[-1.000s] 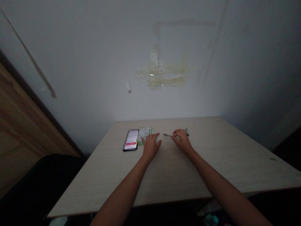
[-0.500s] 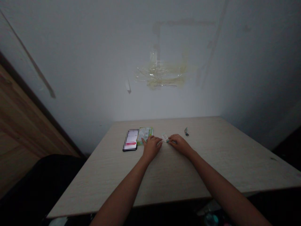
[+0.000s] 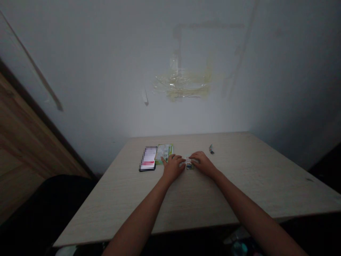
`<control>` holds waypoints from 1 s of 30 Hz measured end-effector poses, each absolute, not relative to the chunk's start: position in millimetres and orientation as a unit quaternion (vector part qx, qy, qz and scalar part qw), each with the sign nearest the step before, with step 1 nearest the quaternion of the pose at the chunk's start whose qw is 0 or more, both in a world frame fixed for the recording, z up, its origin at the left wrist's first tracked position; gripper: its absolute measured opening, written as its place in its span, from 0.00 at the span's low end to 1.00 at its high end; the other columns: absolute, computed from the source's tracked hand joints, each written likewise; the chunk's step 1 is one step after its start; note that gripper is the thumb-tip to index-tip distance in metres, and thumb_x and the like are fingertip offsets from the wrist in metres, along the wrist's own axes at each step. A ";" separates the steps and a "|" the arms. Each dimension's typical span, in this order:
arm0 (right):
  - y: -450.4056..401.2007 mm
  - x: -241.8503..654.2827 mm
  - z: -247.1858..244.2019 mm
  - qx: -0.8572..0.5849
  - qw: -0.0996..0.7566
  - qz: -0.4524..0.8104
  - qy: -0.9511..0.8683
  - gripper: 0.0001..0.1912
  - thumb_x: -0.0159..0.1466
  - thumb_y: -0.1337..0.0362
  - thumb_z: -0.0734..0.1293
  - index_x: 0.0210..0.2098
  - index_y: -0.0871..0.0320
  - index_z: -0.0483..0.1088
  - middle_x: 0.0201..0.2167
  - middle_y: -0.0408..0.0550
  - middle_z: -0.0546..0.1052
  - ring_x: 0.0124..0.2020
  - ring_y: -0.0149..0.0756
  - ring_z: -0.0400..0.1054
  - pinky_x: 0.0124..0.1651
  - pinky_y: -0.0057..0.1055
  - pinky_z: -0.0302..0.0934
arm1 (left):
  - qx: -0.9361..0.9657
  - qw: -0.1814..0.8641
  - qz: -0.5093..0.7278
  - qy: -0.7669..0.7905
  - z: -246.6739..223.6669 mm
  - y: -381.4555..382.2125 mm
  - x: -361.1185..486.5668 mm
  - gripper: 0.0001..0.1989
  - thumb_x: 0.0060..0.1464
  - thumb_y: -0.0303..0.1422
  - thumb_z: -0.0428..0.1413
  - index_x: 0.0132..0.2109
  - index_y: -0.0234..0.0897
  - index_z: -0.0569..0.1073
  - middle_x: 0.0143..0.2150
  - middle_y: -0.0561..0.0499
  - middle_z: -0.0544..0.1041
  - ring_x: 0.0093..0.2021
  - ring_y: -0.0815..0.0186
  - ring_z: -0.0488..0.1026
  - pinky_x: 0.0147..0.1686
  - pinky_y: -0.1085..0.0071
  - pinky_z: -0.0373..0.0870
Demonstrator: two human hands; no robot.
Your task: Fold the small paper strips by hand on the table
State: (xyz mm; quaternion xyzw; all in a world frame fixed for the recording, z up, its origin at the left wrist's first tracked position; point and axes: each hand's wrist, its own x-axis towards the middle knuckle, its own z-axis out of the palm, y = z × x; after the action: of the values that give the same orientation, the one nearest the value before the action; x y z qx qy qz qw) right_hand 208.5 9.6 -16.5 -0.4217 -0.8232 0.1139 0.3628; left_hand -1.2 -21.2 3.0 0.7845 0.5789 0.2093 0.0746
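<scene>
A small flat piece (image 3: 189, 166), whitish with a dark blue and greenish print, is between my two hands just above or on the table; it looks like paper or a small packet, but the kind cannot be made out. My left hand (image 3: 173, 168) has its thumb and forefinger closed at the piece's left edge, with the little finger stuck out sideways. At the upper right edge, the bent fingers and thumb of my right hand (image 3: 202, 163) pinch it. Fingers cover part of the piece. Behind my left hand lies a green and white printed packet (image 3: 162, 152).
A phone (image 3: 148, 158) with its screen lit and blurred lies left of the packet. A small crumpled scrap (image 3: 211, 149) rests at the back right of the light wooden table (image 3: 239, 185). A wall (image 3: 119, 89) with old tape rises behind it.
The small piece has turned and come slightly nearer to me, so its blue-printed part shows below my right fingers. My left hand has shifted a little to the right.
</scene>
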 end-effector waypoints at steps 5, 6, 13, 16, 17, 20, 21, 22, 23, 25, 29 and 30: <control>14.4 212.6 -25.9 -0.454 0.340 0.070 -0.821 0.12 0.62 0.62 0.69 0.45 0.52 0.79 0.50 0.53 0.76 0.55 0.47 0.63 0.60 0.47 0.57 | 0.782 0.062 0.208 0.584 0.4 -20.6 -0.4 0.13 0.60 0.41 0.56 0.51 0.58 0.77 0.61 0.53 0.73 0.66 0.50 0.57 0.62 0.26 0.28; 15.4 213.4 -27.1 -0.453 0.343 0.069 -0.820 0.10 0.63 0.62 0.69 0.43 0.52 0.80 0.49 0.53 0.76 0.55 0.46 0.63 0.59 0.47 0.58 | 0.781 0.058 0.213 0.585 -0.2 -20.4 -0.3 0.13 0.60 0.40 0.56 0.51 0.58 0.77 0.61 0.53 0.73 0.66 0.50 0.57 0.62 0.26 0.28; 17.9 214.9 -28.4 -0.430 0.375 0.085 -0.817 0.04 0.60 0.62 0.71 0.30 0.53 0.79 0.42 0.51 0.76 0.50 0.45 0.65 0.57 0.44 0.59 | 0.770 0.045 0.227 0.594 -2.3 -19.5 -1.6 0.13 0.60 0.45 0.56 0.51 0.57 0.78 0.61 0.51 0.72 0.67 0.50 0.57 0.62 0.26 0.29; 18.5 213.9 -28.4 -0.439 0.377 0.096 -0.810 0.05 0.60 0.62 0.71 0.29 0.54 0.79 0.41 0.51 0.76 0.50 0.45 0.65 0.57 0.43 0.59 | 0.774 0.048 0.220 0.591 -3.4 -19.2 -2.1 0.15 0.59 0.46 0.56 0.53 0.59 0.77 0.62 0.50 0.71 0.67 0.49 0.57 0.61 0.25 0.28; 19.1 213.8 -28.8 -0.447 0.378 0.096 -0.805 0.05 0.60 0.62 0.70 0.30 0.54 0.79 0.41 0.51 0.76 0.50 0.45 0.65 0.57 0.43 0.59 | 0.775 0.048 0.216 0.591 -3.7 -19.2 -2.2 0.16 0.59 0.46 0.56 0.53 0.60 0.76 0.63 0.51 0.71 0.67 0.48 0.56 0.61 0.25 0.27; 22.1 214.7 -30.7 -0.484 0.379 0.082 -0.784 0.05 0.60 0.63 0.70 0.33 0.55 0.80 0.41 0.52 0.76 0.50 0.46 0.65 0.58 0.45 0.57 | 0.778 0.048 0.207 0.592 -4.2 -19.3 -2.2 0.16 0.59 0.46 0.56 0.54 0.63 0.76 0.64 0.51 0.69 0.68 0.47 0.55 0.61 0.24 0.27; 23.0 215.3 -31.3 -0.498 0.378 0.075 -0.777 0.06 0.60 0.63 0.70 0.34 0.55 0.80 0.41 0.53 0.76 0.50 0.46 0.64 0.59 0.45 0.56 | 0.779 0.046 0.205 0.591 -4.2 -19.6 -2.2 0.16 0.59 0.46 0.56 0.54 0.64 0.76 0.64 0.51 0.69 0.68 0.46 0.55 0.61 0.24 0.28; 23.6 215.8 -31.7 -0.509 0.376 0.070 -0.771 0.06 0.60 0.63 0.70 0.35 0.55 0.80 0.41 0.53 0.75 0.51 0.47 0.64 0.59 0.45 0.55 | 0.781 0.044 0.204 0.589 -4.1 -19.8 -2.1 0.16 0.59 0.46 0.56 0.54 0.64 0.76 0.64 0.51 0.69 0.68 0.46 0.55 0.61 0.24 0.28; 23.8 216.2 -31.9 -0.518 0.374 0.067 -0.766 0.06 0.59 0.63 0.70 0.35 0.56 0.80 0.42 0.53 0.75 0.51 0.47 0.64 0.60 0.45 0.55 | 0.782 0.042 0.202 0.588 -3.9 -20.1 -2.0 0.16 0.59 0.46 0.56 0.54 0.65 0.75 0.65 0.52 0.69 0.68 0.46 0.55 0.60 0.24 0.28; 23.2 216.5 -31.5 -0.528 0.366 0.066 -0.763 0.08 0.59 0.63 0.70 0.37 0.56 0.80 0.43 0.54 0.74 0.52 0.47 0.63 0.60 0.45 0.53 | 0.784 0.039 0.197 0.588 -3.3 -20.5 -1.7 0.16 0.59 0.46 0.56 0.54 0.66 0.75 0.65 0.52 0.68 0.68 0.47 0.55 0.60 0.23 0.28; 21.3 215.6 -29.1 -0.540 0.342 0.074 -0.766 0.10 0.59 0.63 0.70 0.40 0.57 0.80 0.46 0.55 0.73 0.55 0.47 0.61 0.61 0.44 0.52 | 0.785 0.037 0.183 0.591 -2.0 -20.4 -1.0 0.16 0.60 0.47 0.55 0.54 0.67 0.74 0.65 0.52 0.68 0.68 0.48 0.55 0.60 0.23 0.29; 21.2 215.3 -28.6 -0.543 0.337 0.077 -0.766 0.10 0.59 0.63 0.70 0.40 0.57 0.80 0.47 0.55 0.73 0.55 0.47 0.61 0.62 0.43 0.51 | 0.785 0.037 0.180 0.592 -1.8 -20.2 -0.9 0.16 0.60 0.47 0.54 0.54 0.67 0.74 0.65 0.52 0.68 0.69 0.48 0.55 0.60 0.22 0.30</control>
State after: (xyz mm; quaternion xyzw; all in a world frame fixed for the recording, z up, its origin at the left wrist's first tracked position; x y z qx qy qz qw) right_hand 215.3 21.2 -28.6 -0.5430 -0.7655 0.0766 0.3366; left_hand -0.9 -20.2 -1.8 0.7847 0.5922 0.1797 0.0372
